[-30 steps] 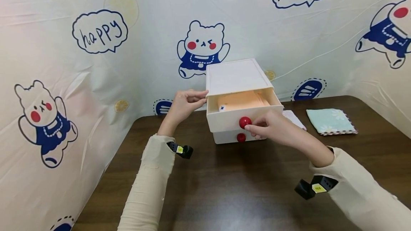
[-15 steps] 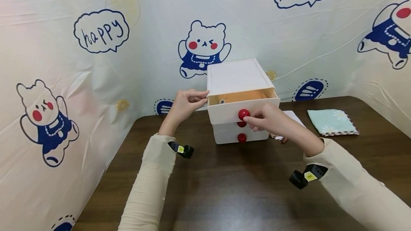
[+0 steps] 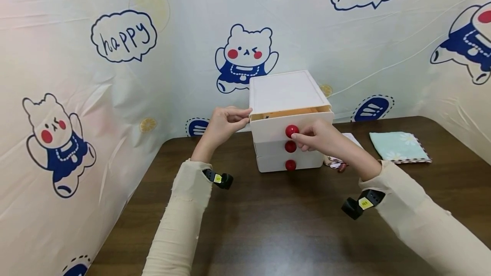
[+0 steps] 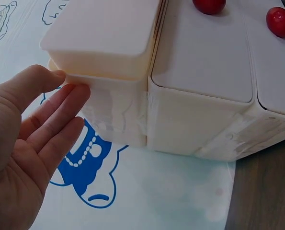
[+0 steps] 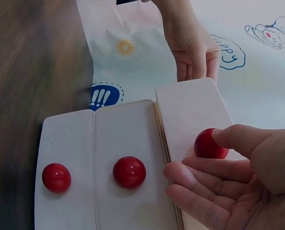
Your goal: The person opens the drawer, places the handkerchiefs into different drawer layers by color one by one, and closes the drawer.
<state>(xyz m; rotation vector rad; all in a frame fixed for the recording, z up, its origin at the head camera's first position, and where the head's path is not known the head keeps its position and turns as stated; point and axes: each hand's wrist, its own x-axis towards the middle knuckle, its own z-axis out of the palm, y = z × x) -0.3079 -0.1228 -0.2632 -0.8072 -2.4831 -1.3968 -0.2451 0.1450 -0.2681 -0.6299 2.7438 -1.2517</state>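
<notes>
A white three-tier drawer cabinet (image 3: 287, 90) stands at the back of the table. Its top drawer (image 3: 269, 132) sticks out a little, and an orange item (image 3: 295, 112) shows through the narrow gap above the front. My right hand (image 3: 317, 134) pinches the red round knob (image 5: 210, 143) of that drawer, thumb on the knob and fingers beside it. At the cabinet's upper left front corner, my left hand (image 3: 224, 123) rests its thumb and fingertips against the edge, fingers fairly straight. Below, the two lower drawers sit flush, each with a red knob (image 5: 129, 172).
A folded light green cloth (image 3: 399, 146) with a checked edge lies on the brown table (image 3: 261, 225) at the right. Partly behind the right forearm is a white cloth (image 3: 352, 139). A printed sheet (image 3: 184, 54) hangs close behind the cabinet.
The top drawer has slid back into the cabinet, most of the orange item now hidden. My right hand has moved in with the knob; my left hand has stayed at the corner.
</notes>
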